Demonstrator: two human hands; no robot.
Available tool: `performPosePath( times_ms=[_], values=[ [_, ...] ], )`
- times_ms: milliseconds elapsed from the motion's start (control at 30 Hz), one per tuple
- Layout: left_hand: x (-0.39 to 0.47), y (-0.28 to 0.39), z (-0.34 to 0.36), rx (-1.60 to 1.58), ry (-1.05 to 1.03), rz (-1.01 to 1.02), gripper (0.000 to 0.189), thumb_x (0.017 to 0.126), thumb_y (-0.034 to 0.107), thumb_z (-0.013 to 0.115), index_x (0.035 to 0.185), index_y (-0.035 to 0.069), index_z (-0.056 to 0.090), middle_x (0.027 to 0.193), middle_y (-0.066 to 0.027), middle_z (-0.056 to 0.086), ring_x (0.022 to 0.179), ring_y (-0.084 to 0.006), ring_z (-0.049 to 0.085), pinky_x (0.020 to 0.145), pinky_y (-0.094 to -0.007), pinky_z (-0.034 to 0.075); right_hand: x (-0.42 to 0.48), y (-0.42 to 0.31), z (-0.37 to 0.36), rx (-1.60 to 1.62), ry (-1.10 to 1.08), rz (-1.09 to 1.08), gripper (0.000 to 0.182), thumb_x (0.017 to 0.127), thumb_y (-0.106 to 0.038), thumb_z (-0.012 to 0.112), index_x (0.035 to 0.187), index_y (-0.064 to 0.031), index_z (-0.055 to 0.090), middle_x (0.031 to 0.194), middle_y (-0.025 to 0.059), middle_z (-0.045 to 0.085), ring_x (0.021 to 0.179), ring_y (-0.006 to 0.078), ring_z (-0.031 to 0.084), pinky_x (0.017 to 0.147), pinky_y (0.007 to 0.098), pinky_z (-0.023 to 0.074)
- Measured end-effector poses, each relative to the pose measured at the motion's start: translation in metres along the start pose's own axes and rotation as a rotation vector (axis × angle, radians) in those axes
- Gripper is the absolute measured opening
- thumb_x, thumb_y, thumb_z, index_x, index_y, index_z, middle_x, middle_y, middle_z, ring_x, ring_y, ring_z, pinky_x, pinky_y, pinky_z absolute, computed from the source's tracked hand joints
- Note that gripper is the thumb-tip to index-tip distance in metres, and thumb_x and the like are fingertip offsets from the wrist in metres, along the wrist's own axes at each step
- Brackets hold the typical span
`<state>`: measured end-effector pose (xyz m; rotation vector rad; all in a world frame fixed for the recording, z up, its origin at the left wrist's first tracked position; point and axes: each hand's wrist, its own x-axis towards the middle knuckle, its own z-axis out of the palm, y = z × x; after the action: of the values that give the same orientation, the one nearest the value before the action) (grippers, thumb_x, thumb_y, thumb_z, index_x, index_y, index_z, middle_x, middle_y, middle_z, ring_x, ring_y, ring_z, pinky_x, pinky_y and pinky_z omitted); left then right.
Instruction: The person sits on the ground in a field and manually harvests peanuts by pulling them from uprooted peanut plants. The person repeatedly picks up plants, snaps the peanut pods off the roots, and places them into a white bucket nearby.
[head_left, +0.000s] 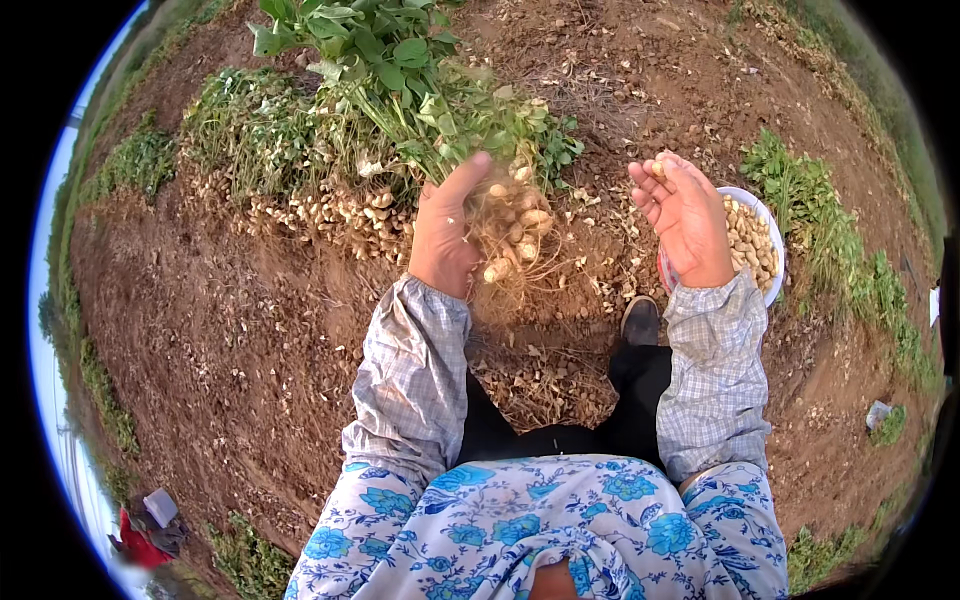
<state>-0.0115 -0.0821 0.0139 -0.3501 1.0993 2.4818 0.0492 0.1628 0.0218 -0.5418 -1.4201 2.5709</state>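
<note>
My left hand (446, 229) grips a pulled peanut plant (409, 112) by its stems, its green leaves pointing away from me. Pale pods (534, 220) and thin roots hang at the near end, just right of that hand, and look partly blurred. Off to the right, my right hand (686, 214) is raised palm up, with a single peanut pod (658, 169) held by the thumb and fingers. Behind and partly under this hand stands a white-rimmed bucket (780, 259) holding many loose peanuts (750, 240); my wrist hides part of it.
A row of uprooted peanut plants (255, 135) lies at the left, its pods (330, 221) facing me. More green plants (832, 217) lie beyond the bucket. My shoe (640, 321) rests on brown soil (247, 360). Far lower left are a red cloth (139, 541) and a pale container (160, 508).
</note>
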Motion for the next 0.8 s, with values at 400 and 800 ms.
performPosePath(
  times_ms=[400,800],
  values=[
    [-0.002,-0.004,0.006,0.047,-0.039,0.045,0.027,0.088,0.014,0.069,0.109,-0.001,0.061,0.08,-0.009,0.069,0.067,-0.0213,0.07,0.06,-0.0344,0.061,-0.029,0.06,0.049,-0.87,-0.371,-0.117,0.039,0.084,-0.032,0.076,0.101,0.0017,0.064,0.094,0.0115,0.065,0.085,0.0198,0.063,0.077,0.0338,0.0502],
    [-0.005,-0.004,0.012,0.052,-0.003,-0.015,0.028,0.086,0.011,0.07,0.11,0.0,0.064,0.095,-0.0123,0.07,0.077,-0.0224,0.071,0.062,-0.0332,0.06,-0.028,0.04,0.048,-0.51,-0.167,0.044,0.03,0.096,-0.029,0.064,0.102,0.0004,0.062,0.08,0.0036,0.062,0.065,0.0097,0.054,0.057,0.0267,0.0448]
  ],
)
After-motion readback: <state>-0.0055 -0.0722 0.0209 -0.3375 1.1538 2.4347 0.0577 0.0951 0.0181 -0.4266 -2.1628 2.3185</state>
